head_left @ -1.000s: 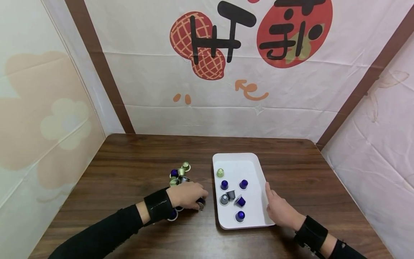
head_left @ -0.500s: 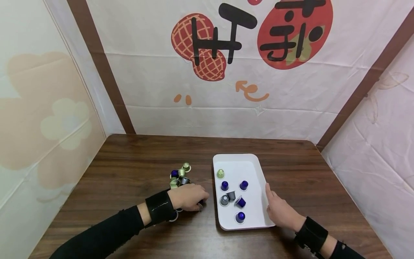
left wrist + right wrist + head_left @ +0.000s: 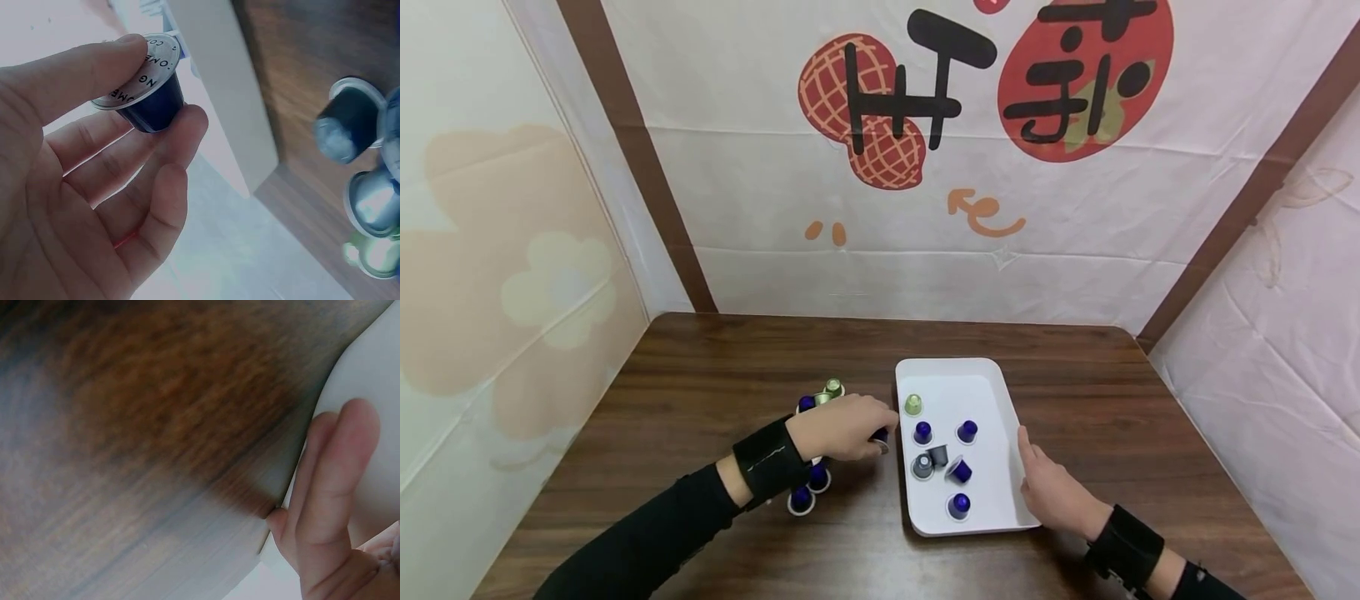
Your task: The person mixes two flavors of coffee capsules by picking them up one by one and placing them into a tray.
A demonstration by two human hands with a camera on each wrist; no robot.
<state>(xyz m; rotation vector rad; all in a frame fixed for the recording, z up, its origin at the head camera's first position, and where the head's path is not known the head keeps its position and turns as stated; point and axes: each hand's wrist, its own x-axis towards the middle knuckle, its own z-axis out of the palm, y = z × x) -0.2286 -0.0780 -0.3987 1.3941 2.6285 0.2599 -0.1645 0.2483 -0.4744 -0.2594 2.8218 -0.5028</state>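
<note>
My left hand (image 3: pixel 844 427) pinches a dark blue coffee capsule (image 3: pixel 155 107) between thumb and fingers, its printed foil lid facing the thumb. It is beside the left edge of the white tray (image 3: pixel 992 492). Below and behind this hand lies a group of capsules, among them a blue capsule (image 3: pixel 801 500) and a green capsule (image 3: pixel 832 387); the hand covers part of the group. My right hand (image 3: pixel 1060 487) rests with straight fingers against the tray's right side. In the right wrist view its fingers (image 3: pixel 331 487) touch the tray's outer wall.
Inside the tray are several capsules: a green capsule (image 3: pixel 913 404) at the upper left, a grey capsule (image 3: pixel 922 466), and blue ones including a tipped blue capsule (image 3: pixel 959 470). The wooden table (image 3: pixel 737 358) meets a printed cloth wall (image 3: pixel 760 275) at the back.
My left hand has lifted the blue capsule and moved away from me and slightly right, towards the tray. Blue capsules near the wrist have come into view. The right hand stays at the tray.
</note>
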